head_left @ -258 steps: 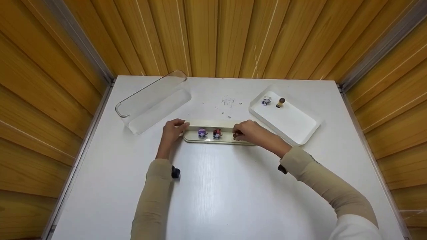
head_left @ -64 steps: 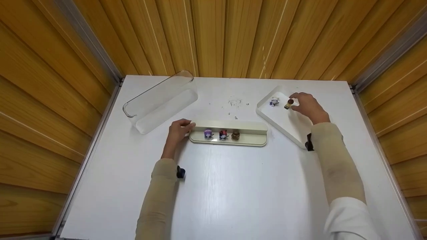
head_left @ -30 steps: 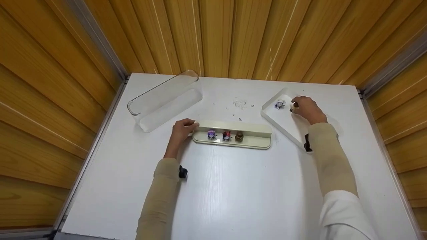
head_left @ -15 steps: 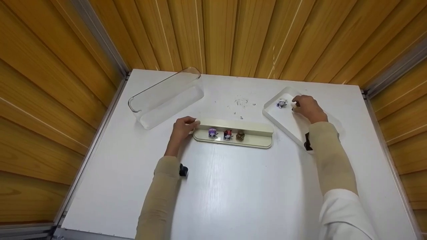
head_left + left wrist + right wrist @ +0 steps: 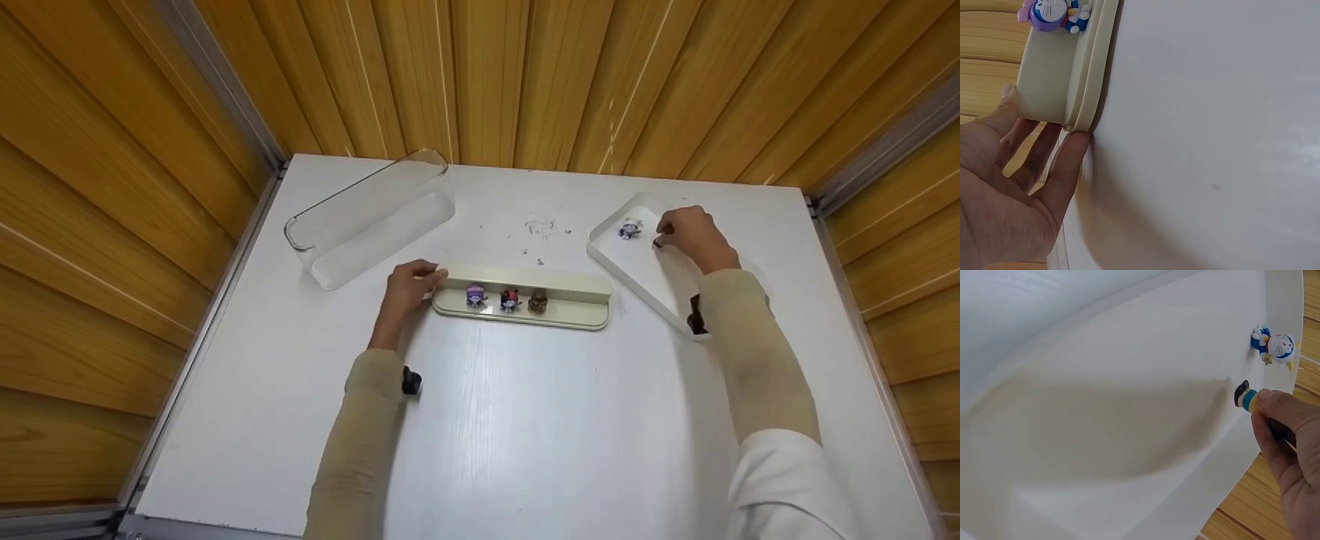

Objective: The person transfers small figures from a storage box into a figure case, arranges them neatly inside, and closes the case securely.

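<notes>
My left hand point(image 5: 409, 291) pinches the left end of a cream stepped display base point(image 5: 574, 312), thumb on one side and fingers on the other. Along its lower level stand a purple figurine point(image 5: 475, 295), a red-and-black one point(image 5: 510, 300) and a brown one point(image 5: 537, 301). In the right wrist view, my right hand point(image 5: 1292, 439) pinches a small figurine point(image 5: 1248, 398) with dark feet and teal and yellow parts; its head is mostly hidden by fingers. Beneath it lies a white tray point(image 5: 634, 283). A blue-and-white cat figurine point(image 5: 1275, 346) lies in the tray near that hand.
A long clear plastic cover point(image 5: 367, 202) lies at the back left of the white table point(image 5: 525, 420). Dark specks point(image 5: 540, 227) mark the table behind the display base. Wood-patterned walls point(image 5: 487, 82) enclose the back and sides.
The brown figurine was let go on the display base. My right hand moved to the white tray, took hold of another figurine and now raises it slightly. My left hand has stayed at the base.
</notes>
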`<state>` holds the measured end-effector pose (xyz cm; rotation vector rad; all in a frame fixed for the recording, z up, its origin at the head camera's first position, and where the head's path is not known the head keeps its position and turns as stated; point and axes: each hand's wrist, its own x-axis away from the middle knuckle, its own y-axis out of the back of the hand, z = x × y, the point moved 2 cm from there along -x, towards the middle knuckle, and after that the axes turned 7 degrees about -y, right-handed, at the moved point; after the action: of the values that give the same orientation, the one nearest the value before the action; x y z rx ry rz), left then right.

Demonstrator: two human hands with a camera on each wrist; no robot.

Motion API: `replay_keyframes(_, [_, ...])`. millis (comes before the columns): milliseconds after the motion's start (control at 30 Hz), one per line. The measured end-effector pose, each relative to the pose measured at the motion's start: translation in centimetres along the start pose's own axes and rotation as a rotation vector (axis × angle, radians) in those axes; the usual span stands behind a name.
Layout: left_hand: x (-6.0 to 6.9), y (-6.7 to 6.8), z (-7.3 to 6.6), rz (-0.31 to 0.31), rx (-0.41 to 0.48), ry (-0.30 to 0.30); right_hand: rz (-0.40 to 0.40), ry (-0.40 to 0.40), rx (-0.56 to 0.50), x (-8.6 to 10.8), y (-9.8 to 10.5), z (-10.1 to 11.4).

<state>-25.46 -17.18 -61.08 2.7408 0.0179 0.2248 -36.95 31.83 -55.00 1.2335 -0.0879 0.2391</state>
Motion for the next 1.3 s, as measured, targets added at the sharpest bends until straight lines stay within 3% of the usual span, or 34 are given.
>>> replay_keyframes(267, [0.0, 0.2, 0.3, 0.008, 0.032, 0.072, 0.037, 0.007, -0.015, 1.2, 0.9, 0.5])
replay_keyframes(567, [-0.1, 0.8, 0.2, 0.010, -0.012, 0.049, 0.064, 0.036, -0.011, 2.5, 0.9, 1.1])
replay_keyframes(967, [-0.2, 0.5, 0.0, 0.010, 0.008, -0.003, 0.048, 0.091, 0.044, 4.9, 1.9, 1.3])
replay_keyframes(1133, [-0.3, 0.3, 0.1, 0.017, 0.012, 0.016, 0.065, 0.090, 0.042, 5.9, 2.2, 1.8])
replay_keyframes(1300, [-0.3, 0.2, 0.2, 0.026, 0.012, 0.036, 0.029, 0.170, 0.068, 7.2, 2.3, 2.6])
